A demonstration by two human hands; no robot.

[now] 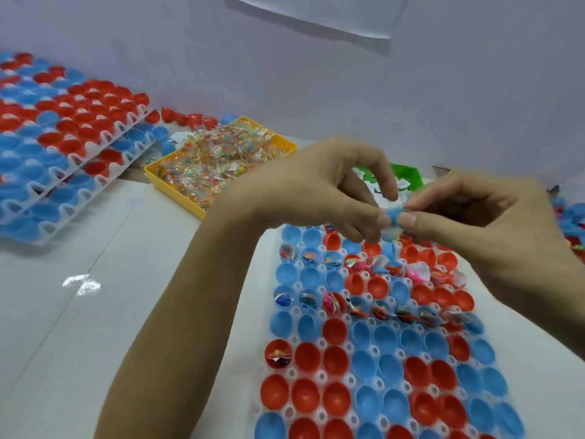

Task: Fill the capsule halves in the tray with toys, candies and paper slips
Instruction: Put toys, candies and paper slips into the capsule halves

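Note:
A white tray [321, 386] in front of me holds rows of red and blue capsule halves. Some rows carry wrapped toys, candies and paper slips [383, 267]; other halves are bare inside. Above the tray's far end my left hand [316, 188] and my right hand [474, 210] meet. Both pinch a small blue capsule [393, 217] between thumbs and fingertips. The capsule is partly hidden by the fingers.
A yellow bin [285, 144] of clear-wrapped candies stands behind my left hand, and a green bin [408, 172] shows behind the fingers. Stacked trays [95, 153] of red and blue halves lie at the left. Loose red halves [186, 117] line the wall.

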